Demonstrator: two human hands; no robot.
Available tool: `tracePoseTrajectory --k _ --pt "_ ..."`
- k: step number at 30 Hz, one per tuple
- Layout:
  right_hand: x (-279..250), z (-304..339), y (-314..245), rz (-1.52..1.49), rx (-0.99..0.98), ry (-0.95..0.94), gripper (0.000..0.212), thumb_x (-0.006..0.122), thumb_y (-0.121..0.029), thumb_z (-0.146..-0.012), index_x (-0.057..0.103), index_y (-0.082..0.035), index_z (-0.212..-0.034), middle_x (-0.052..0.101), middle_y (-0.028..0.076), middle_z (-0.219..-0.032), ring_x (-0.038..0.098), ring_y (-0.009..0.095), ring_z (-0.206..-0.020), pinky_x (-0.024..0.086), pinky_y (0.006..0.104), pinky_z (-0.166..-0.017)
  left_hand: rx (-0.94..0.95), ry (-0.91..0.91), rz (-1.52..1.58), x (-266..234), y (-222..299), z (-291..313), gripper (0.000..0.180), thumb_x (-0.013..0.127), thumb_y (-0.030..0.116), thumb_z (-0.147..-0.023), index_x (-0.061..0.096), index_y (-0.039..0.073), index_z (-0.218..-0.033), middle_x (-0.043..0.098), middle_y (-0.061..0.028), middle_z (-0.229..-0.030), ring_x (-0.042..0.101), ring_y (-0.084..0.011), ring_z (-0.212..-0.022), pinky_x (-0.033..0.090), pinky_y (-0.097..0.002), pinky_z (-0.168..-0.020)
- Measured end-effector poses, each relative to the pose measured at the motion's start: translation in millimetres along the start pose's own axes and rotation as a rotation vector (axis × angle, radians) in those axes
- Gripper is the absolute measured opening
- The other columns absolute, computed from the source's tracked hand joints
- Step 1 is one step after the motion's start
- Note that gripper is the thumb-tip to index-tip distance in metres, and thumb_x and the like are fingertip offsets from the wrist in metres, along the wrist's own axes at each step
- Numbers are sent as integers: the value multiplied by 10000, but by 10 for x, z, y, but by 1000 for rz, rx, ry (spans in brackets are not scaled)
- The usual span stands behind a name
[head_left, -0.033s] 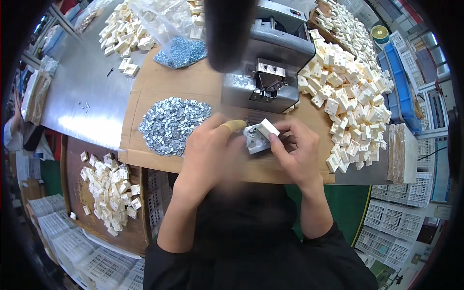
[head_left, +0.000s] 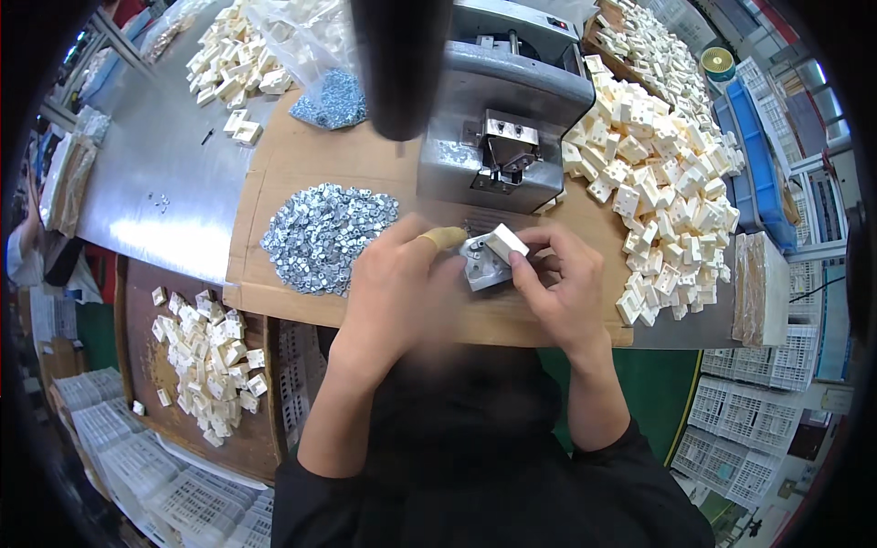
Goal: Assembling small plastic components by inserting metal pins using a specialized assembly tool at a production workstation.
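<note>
- White part point(head_left: 494, 260) is held in front of the grey machine point(head_left: 493, 169), above the cardboard point(head_left: 315, 151).
- Right hand point(head_left: 566, 274): grip is closed on it, thumb against near side.
- Left hand point(head_left: 393, 269) is placed at its left edge; blurred, hold can't be told.
- Metal pieces point(head_left: 329, 237) are piled left.

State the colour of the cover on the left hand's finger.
The finger cover is pale yellow, showing best in the head view.
</note>
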State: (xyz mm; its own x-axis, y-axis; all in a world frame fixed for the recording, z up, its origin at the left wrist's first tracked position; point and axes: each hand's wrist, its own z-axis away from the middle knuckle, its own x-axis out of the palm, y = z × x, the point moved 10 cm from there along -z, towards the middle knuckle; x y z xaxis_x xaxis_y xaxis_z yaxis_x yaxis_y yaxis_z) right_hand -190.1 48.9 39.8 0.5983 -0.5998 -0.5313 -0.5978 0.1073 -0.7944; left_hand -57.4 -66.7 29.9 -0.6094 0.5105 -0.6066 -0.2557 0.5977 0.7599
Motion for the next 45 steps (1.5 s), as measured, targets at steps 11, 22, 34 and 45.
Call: tracePoseTrajectory --k 11,22,34,45 --pt "-17 -15 -4 -9 -11 -7 151 751 -83 -845 693 -4 -960 705 118 -833 690 228 -688 541 338 -621 69 36 -184 17 226 -61 147 789 110 -832 758 30 -951 650 -101 -848 671 -268 -706 533 -365 -639" --pt "24 -34 -35 -19 -23 7 208 744 -79 -843 704 -3 -1033 726 146 -919 707 270 -734 556 365 -657 18 -16 -122 92 87 -68 108 752 91 -871 705 11 -926 641 -115 -849 658 -268 -695 515 -363 -622" --pt "27 -57 -72 -7 -99 6 220 726 -45 -823 706 -17 -1041 698 153 -955 698 340 -849 552 398 -749 56 19 -1 129 34 -158 127 738 66 -871 706 -24 -954 660 -133 -856 655 -243 -673 506 -348 -609" --pt "59 -65 -60 -14 -96 -14 217 723 -53 -838 703 -15 -1050 706 155 -964 697 346 -862 550 402 -762 56 -56 -72 98 67 -183 128 724 100 -877 702 -8 -943 639 -151 -860 660 -320 -756 514 -398 -672"
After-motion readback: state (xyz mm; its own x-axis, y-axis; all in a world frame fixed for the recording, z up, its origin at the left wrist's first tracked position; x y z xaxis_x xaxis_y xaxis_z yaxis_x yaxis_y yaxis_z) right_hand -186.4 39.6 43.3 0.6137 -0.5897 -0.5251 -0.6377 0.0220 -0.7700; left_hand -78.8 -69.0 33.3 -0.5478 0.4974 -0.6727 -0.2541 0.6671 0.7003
